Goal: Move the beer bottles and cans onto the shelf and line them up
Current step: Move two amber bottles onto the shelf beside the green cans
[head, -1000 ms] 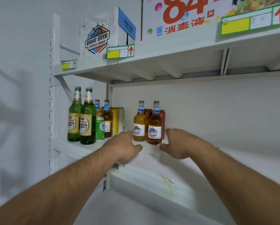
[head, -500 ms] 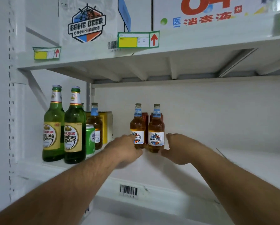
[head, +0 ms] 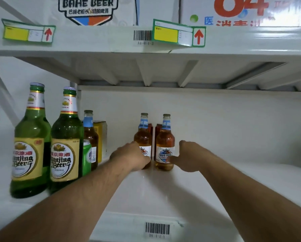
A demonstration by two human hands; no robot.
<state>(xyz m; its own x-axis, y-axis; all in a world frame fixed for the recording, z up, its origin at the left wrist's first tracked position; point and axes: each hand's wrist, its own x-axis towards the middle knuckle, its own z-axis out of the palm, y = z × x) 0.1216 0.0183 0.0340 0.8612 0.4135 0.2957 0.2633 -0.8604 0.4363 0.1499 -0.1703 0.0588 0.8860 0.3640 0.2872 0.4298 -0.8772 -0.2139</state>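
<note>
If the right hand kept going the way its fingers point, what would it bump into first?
Probably the right amber bottle: the right hand points left toward its label and looks almost touching it. Depth is hard to judge.

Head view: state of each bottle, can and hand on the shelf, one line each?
Two green bottles: upright, capped, side by side at left front.
Green can: upright behind them.
Third amber bottle: upright, capped, beside yellow cans.
Left amber bottle: upright, capped, left hand at its base.
Right amber bottle: upright, capped, right hand at its side.
Red cans: upright, mostly hidden.
</note>
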